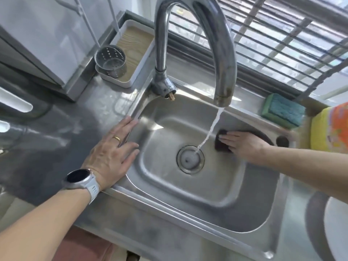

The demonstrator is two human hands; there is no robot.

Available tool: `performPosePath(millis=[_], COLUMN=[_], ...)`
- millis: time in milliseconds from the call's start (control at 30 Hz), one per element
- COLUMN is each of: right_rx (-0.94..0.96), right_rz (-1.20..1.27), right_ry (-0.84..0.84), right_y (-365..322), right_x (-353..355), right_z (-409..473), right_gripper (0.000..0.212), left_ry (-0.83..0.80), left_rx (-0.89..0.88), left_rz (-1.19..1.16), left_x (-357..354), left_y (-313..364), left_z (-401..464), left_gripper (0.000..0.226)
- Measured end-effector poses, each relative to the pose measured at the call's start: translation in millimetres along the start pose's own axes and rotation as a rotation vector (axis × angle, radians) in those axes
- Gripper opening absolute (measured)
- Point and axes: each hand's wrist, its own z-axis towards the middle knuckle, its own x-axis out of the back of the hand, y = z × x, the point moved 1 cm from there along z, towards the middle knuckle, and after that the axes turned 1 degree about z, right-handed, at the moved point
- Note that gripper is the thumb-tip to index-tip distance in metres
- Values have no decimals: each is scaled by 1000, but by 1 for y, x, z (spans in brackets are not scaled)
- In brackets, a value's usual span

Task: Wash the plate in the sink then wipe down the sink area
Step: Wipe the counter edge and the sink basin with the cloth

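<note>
The steel sink [216, 187] fills the middle of the view, and water runs from the tall curved faucet [222, 59] into the drain [190, 160]. My right hand [243, 145] lies flat inside the basin and presses a dark scrubbing pad [221, 146] against the far right wall. My left hand [114, 153], with a ring and a white watch, rests flat on the sink's left rim, fingers spread, holding nothing. A white plate [337, 228] shows partly at the lower right edge, on the counter.
A blue-green sponge [284, 111] lies on the back ledge beside a yellow and orange cloth [331, 129]. A white tray [131, 53] with a perforated metal cup [111, 61] stands at the back left. Grey steel counter [47, 140] stretches to the left.
</note>
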Motion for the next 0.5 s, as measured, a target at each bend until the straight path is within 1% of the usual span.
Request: performPosePath(millis=[33,67,100,133,167,200,233,267,300,333,400,467,500], right_rx=[-61,-108,-136,-244,-305,-270,-231,-266,-382,-500,-447,-630,-649], right_rz=[-100,-73,21,283,517,719,803,1025,1223,1375,1429,1799,1956], right_ry=[39,-76,-216,-418,-580,-631,-620,-657,-741,-700,-547,-343,-245], right_y=[-12,-29,-37,-42,-59,-81,-100,-124,-144,-154,-172,-184,-186], right_x=[-3,-15,-28,-26,-12,-3,-2,11,25,41,74,113,137], right_z=[-16,-27,-40,-47,-47,-47,-45,-44,-42,-35,-12,20,46], right_gripper=[45,43,41,44,51,65,73,63,48,40,31,28,30], left_ry=[0,-1,-1,-3,-4,1,8,18,29,41,63,69,65], left_rx=[1,6,20,33,41,45,52,60,66,68,65,77,92], left_rz=[2,3,6,5,-4,-11,-11,-13,-19,-28,-36,-49,-66], left_x=[0,0,1,1,1,1,1,0,0,-2,-3,-1,0], left_y=[0,0,1,1,2,2,3,2,1,-1,-3,-3,-2], left_z=[0,0,-1,-2,-2,-2,-2,-2,-1,-1,-1,-1,-2], left_gripper=[33,33,33,33,33,32,31,28,26,27,42,59,63])
